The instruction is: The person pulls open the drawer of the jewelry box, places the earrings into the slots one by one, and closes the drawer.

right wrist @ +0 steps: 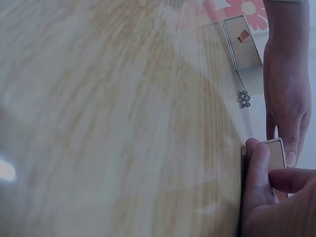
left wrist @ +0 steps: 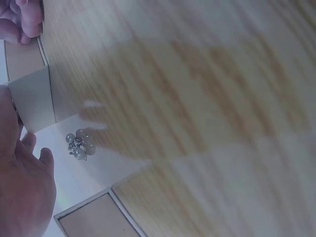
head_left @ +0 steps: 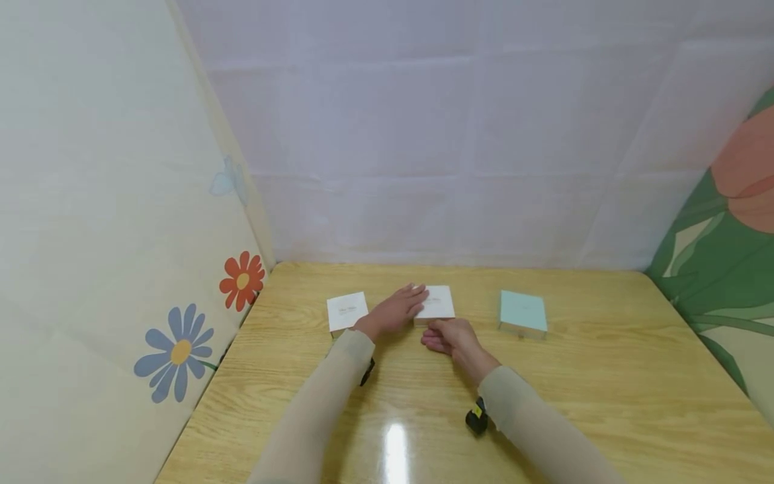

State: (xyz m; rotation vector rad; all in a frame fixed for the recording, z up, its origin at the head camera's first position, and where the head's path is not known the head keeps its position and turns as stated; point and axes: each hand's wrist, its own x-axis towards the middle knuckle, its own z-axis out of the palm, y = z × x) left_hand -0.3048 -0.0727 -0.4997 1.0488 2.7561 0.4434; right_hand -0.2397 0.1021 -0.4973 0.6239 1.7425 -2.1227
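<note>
A middle white box [head_left: 440,304] with faint lettering stands upright-edged on the table under both hands. My left hand [head_left: 396,311] rests its extended fingers on the box's left part. At its near side my right hand [head_left: 455,341] has curled fingers. The right wrist view shows the right thumb and fingers [right wrist: 259,168] meeting over the box's beige front face [right wrist: 276,153]; whatever they pinch there is hidden. A pearl-like bead cluster [left wrist: 79,144] lies to the left of this box, beside my left hand [left wrist: 24,185]; the left arm hides it in the head view.
Another white box [head_left: 347,309] stands to the left; its beige front bears a small brown tab [right wrist: 244,35]. A mint-green box [head_left: 523,312] sits to the right. Pale cloth [head_left: 387,134] hangs behind the wooden table [head_left: 580,396], with flower-printed cloth at both sides.
</note>
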